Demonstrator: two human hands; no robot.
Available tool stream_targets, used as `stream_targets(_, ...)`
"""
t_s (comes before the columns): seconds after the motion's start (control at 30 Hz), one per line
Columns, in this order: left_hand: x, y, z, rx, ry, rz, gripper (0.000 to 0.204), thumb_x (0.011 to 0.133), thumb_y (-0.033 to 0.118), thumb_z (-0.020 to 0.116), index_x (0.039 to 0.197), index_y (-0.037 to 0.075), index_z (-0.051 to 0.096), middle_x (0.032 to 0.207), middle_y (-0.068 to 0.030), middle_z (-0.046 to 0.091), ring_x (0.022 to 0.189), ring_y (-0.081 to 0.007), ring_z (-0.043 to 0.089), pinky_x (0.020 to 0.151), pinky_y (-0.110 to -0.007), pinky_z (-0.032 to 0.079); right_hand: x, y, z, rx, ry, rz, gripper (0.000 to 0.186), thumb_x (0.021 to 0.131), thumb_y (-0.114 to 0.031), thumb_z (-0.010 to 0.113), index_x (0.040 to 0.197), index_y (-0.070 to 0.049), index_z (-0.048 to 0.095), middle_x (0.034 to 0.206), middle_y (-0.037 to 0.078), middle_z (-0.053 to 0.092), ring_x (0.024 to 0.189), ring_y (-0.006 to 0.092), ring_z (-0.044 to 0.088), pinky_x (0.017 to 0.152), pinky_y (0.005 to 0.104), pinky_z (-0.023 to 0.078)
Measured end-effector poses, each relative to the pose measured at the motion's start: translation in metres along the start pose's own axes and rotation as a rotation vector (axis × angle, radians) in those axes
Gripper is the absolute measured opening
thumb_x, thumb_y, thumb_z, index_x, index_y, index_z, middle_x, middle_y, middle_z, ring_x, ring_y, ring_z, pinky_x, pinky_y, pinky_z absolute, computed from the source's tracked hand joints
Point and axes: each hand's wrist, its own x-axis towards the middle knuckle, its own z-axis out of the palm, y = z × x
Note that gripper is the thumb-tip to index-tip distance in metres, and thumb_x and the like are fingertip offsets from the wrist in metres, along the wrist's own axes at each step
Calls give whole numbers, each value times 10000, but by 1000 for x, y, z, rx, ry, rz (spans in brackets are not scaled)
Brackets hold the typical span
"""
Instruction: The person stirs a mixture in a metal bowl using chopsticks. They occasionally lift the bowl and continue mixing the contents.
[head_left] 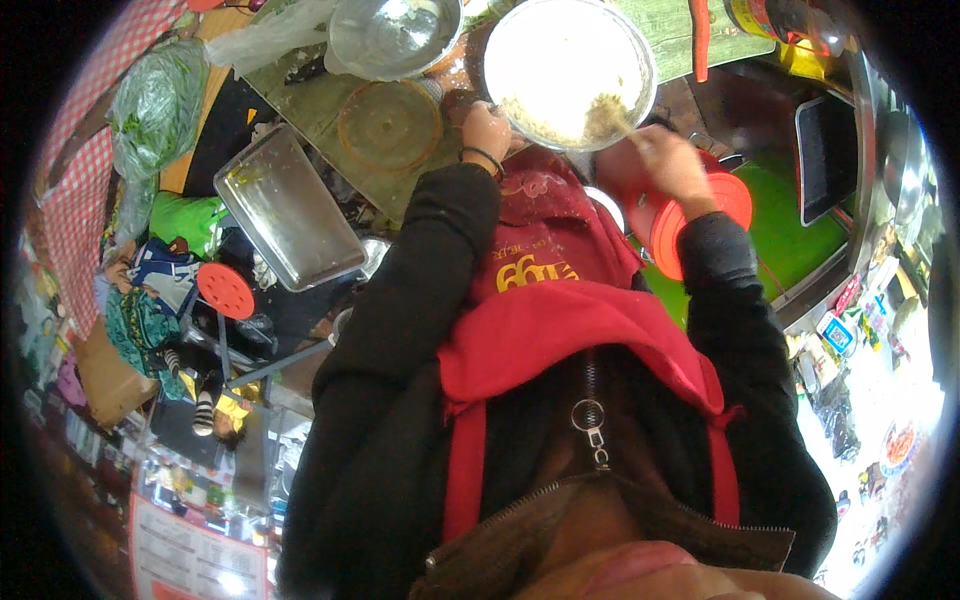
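Observation:
A wide round basin (647, 95) stands on the green table, holding a pale, overexposed mixture with lumpy crumbs along its near side. My left hand (487, 132) is closed at the basin's near left rim, its fingertips partly hidden. On the right, my right hand (675, 165) grips a light-coloured stirring stick (630, 130) that slants into the mixture. Its far end is coated in a beige clump, so its exact shape cannot be made out. A red apron hangs between my forearms.
Left of the basin are a metal bowl (395, 38) and a round translucent lid (389, 125). A rectangular metal tray (290, 210) lies below them. A red bucket lid (715, 215) sits beside my right wrist. Green vegetables fill a plastic bag (158, 110). A red handle (700, 40) lies far right.

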Motion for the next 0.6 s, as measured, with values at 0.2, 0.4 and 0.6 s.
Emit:
stream_targets(0.2,4,-6,-6,-165,-69,-49,252,820,51,438,1020,-97,398,839,-237,545,578,-322,611,455,-378,534,55,-68,12,0,-42,-278,214,795,-148,460,951,-81,591,788,224,584,778,353,571,720,405,437)
stream_targets(0.4,2,-7,-3,-29,-30,-20,248,810,48,427,1012,-93,397,854,-222,542,602,-322,614,469,-378,536,99,-8,-40,-96,180,-194,233,789,-197,519,996,-117,589,834,208,590,806,341,574,698,400,456)
stream_targets(0.6,4,-9,-1,26,30,-3,230,798,44,433,983,-93,431,842,-217,552,584,-305,615,450,-364,533,26,16,1,-86,60,-23,222,753,-133,461,899,-56,609,813,223,590,785,358,580,727,439,452)
